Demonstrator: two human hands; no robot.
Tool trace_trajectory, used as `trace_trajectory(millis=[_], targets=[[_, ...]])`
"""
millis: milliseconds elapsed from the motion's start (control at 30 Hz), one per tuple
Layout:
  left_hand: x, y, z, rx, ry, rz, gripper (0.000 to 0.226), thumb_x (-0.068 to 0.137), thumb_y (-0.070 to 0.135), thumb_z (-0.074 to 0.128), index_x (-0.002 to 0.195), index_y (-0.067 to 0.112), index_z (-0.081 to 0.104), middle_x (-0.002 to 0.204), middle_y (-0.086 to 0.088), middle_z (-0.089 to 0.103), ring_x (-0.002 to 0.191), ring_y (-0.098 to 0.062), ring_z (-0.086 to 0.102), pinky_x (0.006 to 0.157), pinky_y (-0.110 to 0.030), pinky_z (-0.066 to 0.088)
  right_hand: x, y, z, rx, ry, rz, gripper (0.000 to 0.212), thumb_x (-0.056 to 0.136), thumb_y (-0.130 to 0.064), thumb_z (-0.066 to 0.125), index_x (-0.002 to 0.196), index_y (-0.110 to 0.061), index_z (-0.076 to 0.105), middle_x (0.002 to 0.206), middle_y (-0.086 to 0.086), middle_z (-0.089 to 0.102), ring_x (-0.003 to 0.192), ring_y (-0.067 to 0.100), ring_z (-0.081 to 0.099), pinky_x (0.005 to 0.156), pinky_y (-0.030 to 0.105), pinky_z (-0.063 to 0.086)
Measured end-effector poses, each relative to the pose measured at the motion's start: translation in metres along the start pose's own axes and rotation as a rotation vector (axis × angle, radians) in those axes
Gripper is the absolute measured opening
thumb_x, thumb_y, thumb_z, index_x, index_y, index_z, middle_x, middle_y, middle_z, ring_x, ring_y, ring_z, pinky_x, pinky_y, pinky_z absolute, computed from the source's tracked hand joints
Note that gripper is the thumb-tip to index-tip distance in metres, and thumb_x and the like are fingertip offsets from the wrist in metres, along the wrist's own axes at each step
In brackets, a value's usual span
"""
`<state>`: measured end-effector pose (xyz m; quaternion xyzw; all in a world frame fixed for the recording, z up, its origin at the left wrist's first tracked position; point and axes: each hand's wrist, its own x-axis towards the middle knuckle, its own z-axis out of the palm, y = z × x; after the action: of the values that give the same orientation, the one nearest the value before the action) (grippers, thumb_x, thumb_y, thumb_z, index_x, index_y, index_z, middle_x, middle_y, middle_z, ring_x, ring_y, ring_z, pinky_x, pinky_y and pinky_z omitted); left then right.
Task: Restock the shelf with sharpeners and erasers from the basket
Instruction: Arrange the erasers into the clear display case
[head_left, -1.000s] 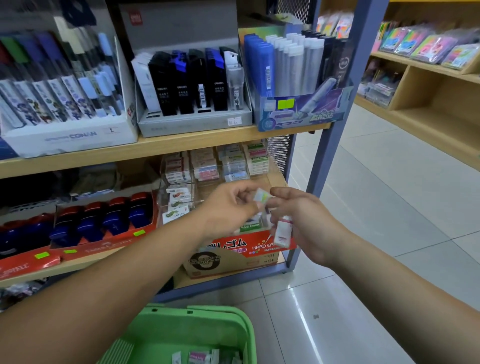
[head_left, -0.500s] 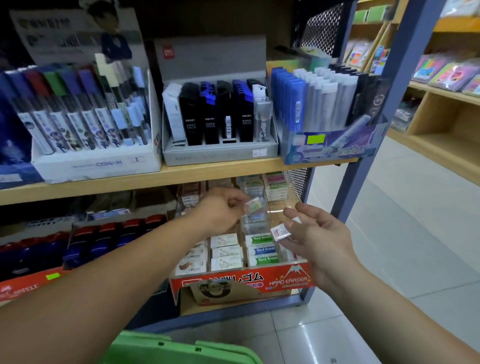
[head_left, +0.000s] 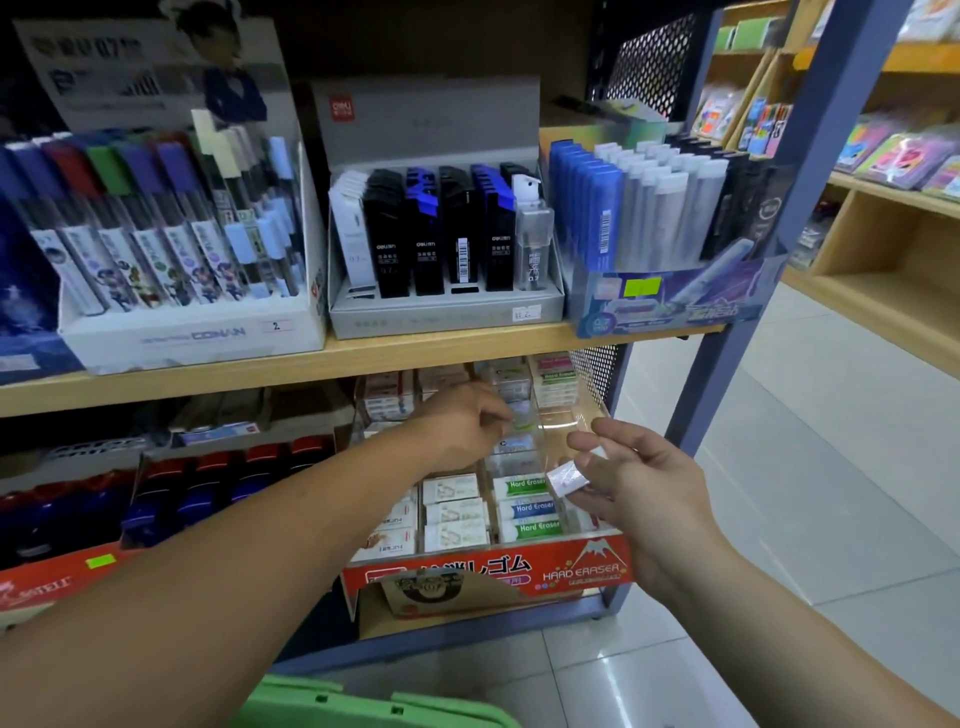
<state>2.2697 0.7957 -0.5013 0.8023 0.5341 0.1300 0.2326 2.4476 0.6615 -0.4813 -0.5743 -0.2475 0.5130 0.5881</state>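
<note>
Eraser (head_left: 568, 480), pinched in right hand (head_left: 639, 483) grip beside clear tray (head_left: 587, 411), left hand (head_left: 462, 423) grip curled, maybe empty, cannot tell

L hand (head_left: 467, 423) & R hand (head_left: 641, 488): both bare. Wrists & forearms also bare, skin only, right out to the edge of view. L forearm (head_left: 234, 545) looks long & thick, ballooned by the wide-angle lens twd the bottom-left corner. R forearm (head_left: 779, 623) broadens the same way twd bottom-right. Back of L hand shows, w/ knuckle ridges. R hand shows its thumb side, fingers slim. Nails, where seen, look short. Finer detail too blurred to tell.
</note>
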Motion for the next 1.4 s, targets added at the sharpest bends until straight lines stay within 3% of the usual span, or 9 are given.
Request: trace_trajectory(millis=[167,267,367,467,567,767,967,1167,1400], targets=[[-0.014,-0.001,-0.003,-0.100,0.023,-0.037,0.043,0.100,0.030,0.064,0.143,0.034,0.058,0.148,0.007,0.056,0.125,-0.016,0.059,0.106,-0.030,0.049,0.001,0.002,0.002,0.037,-0.005,0.015,0.030,0.090,0.004,0.075,0.113,-0.013,0.071,0.107,0.005,0.079,0.090,0.029,0.079,0.082,0.050,0.065],[-0.032,0.007,-0.006,-0.163,0.279,0.042,0.035,0.102,0.021,0.058,0.135,0.028,0.066,0.112,0.003,0.075,0.089,-0.011,0.071,0.080,-0.031,0.061,0.003,0.003,0.001,0.093,-0.018,0.049,0.032,0.088,0.005,0.078,0.115,-0.009,0.070,0.110,0.011,0.077,0.087,0.033,0.079,0.080,0.047,0.066],[-0.052,0.022,-0.008,-0.438,0.203,0.098,0.025,0.098,0.004,0.062,0.119,0.012,0.074,0.088,0.009,0.069,0.069,0.006,0.063,0.064,-0.011,0.051,0.001,0.003,0.002,0.111,-0.049,0.015,0.040,0.085,0.005,0.079,0.121,-0.008,0.066,0.107,0.015,0.078,0.093,0.034,0.078,0.089,0.051,0.063],[-0.071,0.036,-0.007,-0.578,-0.005,0.094,0.024,0.093,0.014,0.075,0.116,0.018,0.075,0.102,0.000,0.074,0.088,-0.011,0.070,0.071,-0.015,0.054,0.000,0.002,0.002,0.104,-0.088,-0.022,0.042,0.085,0.001,0.081,0.122,-0.011,0.065,0.102,0.012,0.080,0.095,0.033,0.078,0.090,0.047,0.063],[-0.081,0.037,-0.003,-0.627,-0.043,0.138,0.032,0.085,0.015,0.084,0.115,0.022,0.075,0.091,0.001,0.076,0.079,-0.013,0.070,0.072,-0.022,0.057,-0.002,0.001,0.004,0.100,-0.094,-0.025,0.031,0.088,-0.003,0.079,0.116,-0.008,0.069,0.102,0.015,0.080,0.090,0.032,0.079,0.081,0.040,0.066],[-0.096,0.030,-0.004,-0.692,-0.119,0.047,0.025,0.107,0.018,0.052,0.120,0.008,0.071,0.098,-0.012,0.077,0.080,-0.017,0.076,0.062,-0.030,0.058,-0.006,-0.001,0.003,0.058,-0.213,0.016,0.021,0.096,0.007,0.063,0.113,0.000,0.073,0.098,0.021,0.079,0.095,0.035,0.078,0.092,0.044,0.062],[-0.104,0.020,-0.005,-0.715,-0.172,-0.005,0.026,0.111,0.024,0.043,0.116,0.008,0.064,0.103,-0.016,0.077,0.094,-0.029,0.076,0.060,-0.028,0.055,-0.009,0.006,0.008,-0.040,-0.242,-0.034,0.018,0.091,0.001,0.074,0.109,-0.002,0.076,0.096,0.018,0.079,0.093,0.036,0.078,0.086,0.041,0.065],[-0.104,0.015,-0.012,-0.655,-0.054,0.040,0.039,0.095,0.017,0.073,0.133,0.025,0.065,0.110,-0.008,0.070,0.101,-0.020,0.070,0.086,-0.032,0.061,-0.012,0.006,0.012,-0.145,-0.291,-0.070,0.019,0.088,-0.003,0.078,0.107,-0.006,0.078,0.092,0.015,0.080,0.082,0.029,0.077,0.075,0.038,0.066],[-0.093,0.015,-0.020,-0.611,0.054,-0.125,0.028,0.087,0.002,0.077,0.108,0.016,0.064,0.096,-0.011,0.071,0.075,-0.025,0.072,0.074,-0.043,0.065,0.009,-0.003,-0.018,-0.365,0.067,-0.316,0.006,0.098,-0.021,0.070,0.100,-0.024,0.075,0.085,-0.011,0.077,0.076,0.010,0.076,0.058,0.030,0.058]])
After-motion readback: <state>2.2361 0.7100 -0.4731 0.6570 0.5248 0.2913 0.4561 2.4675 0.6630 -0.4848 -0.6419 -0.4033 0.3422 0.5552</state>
